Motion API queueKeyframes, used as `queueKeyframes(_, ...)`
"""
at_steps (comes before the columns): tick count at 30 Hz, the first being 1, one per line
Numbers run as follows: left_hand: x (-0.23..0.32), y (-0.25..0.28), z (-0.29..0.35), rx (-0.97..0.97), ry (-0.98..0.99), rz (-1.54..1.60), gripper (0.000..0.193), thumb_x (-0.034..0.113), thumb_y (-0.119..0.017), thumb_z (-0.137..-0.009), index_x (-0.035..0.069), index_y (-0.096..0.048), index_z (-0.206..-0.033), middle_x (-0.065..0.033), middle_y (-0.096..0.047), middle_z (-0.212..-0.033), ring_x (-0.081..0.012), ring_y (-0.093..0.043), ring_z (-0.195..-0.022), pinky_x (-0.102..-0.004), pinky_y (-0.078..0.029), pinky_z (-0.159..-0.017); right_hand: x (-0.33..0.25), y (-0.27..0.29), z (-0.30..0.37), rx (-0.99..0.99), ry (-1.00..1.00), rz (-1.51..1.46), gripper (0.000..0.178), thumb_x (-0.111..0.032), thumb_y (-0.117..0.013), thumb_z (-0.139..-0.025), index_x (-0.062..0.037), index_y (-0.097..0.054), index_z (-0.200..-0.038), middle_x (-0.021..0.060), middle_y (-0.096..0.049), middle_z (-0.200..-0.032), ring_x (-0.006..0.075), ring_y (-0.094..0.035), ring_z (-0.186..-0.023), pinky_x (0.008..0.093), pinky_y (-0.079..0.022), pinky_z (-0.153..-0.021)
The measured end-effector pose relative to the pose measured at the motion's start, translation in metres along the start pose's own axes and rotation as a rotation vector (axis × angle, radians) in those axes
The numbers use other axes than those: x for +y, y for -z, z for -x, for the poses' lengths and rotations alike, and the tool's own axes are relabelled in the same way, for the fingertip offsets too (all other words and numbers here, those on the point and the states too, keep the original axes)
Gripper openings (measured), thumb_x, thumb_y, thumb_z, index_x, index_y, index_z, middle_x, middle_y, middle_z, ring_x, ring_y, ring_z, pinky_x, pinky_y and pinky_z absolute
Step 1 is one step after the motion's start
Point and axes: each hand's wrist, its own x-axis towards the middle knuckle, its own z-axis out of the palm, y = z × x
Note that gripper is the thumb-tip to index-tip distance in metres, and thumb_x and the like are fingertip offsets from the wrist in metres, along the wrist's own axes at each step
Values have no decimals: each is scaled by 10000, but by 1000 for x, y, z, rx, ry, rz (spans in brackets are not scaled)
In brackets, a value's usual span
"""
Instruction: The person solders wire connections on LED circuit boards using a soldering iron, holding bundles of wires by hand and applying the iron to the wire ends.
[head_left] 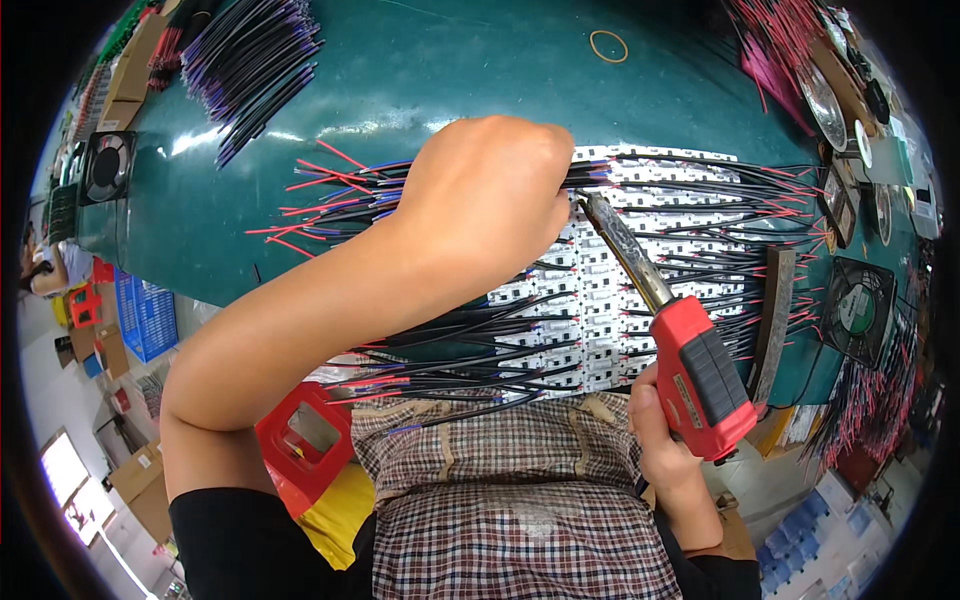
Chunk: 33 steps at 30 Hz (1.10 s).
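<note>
My right hand (660, 440) is closed round the red and black handle of a soldering iron (700, 375). Its metal barrel slants up and left, and its darkened tip sits close to the fingers of my left hand (490, 185). That hand is closed over the upper part of a panel of white circuit boards (600, 325), with black wire ends (590, 172) coming out beside its fingertips. Most of its fingers are hidden behind the back of the hand. Rows of black wires with red and blue ends (745, 205) spread from the panel to both sides.
A wire bundle (245, 65) lies at the far left, a rubber band (608, 46) at the back. Small fans stand left (108, 167) and right (858, 312). A dark bar (774, 325) lies across the right-hand wires. A red plastic stool (305, 440) is beside my lap.
</note>
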Motion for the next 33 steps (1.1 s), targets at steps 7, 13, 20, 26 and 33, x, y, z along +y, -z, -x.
queueKeyframes(7,1,1,0,-6,3,-11,180,143,-733,-798,-14,-643,-805,-214,-665,-735,-418,-652,-718,-500,-512,-670,6,-3,-1,85,107,25,166,-34,-721,-860,24,-687,-1011,119,-676,-889,249,-669,-734,334,-535,-672)
queueKeyframes(13,1,1,-2,-33,5,-34,187,148,-735,-799,-17,-649,-814,-219,-673,-750,-419,-661,-732,-498,-517,-675,13,-7,9,135,111,-69,198,-46,-653,-933,19,-619,-1117,76,-615,-808,143,-564,-647,286,-458,-596)
queueKeyframes(20,0,2,-1,-14,2,-5,193,158,-728,-806,-16,-644,-825,-218,-671,-744,-419,-658,-727,-492,-518,-676,2,-5,8,174,97,-224,294,-66,-602,-969,28,-514,-1234,52,-529,-723,66,-427,-500,237,-395,-480)
queueKeyframes(26,5,11,0,-104,97,106,241,219,-651,-890,-20,-625,-898,-234,-649,-742,-441,-631,-728,-507,-486,-675,-4,-6,7,214,58,-390,299,-54,-564,-973,38,-483,-1247,37,-481,-702,65,-383,-486,243,-408,-476)
queueKeyframes(33,8,20,4,98,-6,48,190,174,-579,-984,-13,-610,-968,-237,-656,-860,-426,-630,-826,-483,-477,-715,-6,-1,10,191,26,-420,315,-60,-562,-972,44,-471,-1255,38,-480,-707,67,-390,-501,252,-411,-485)
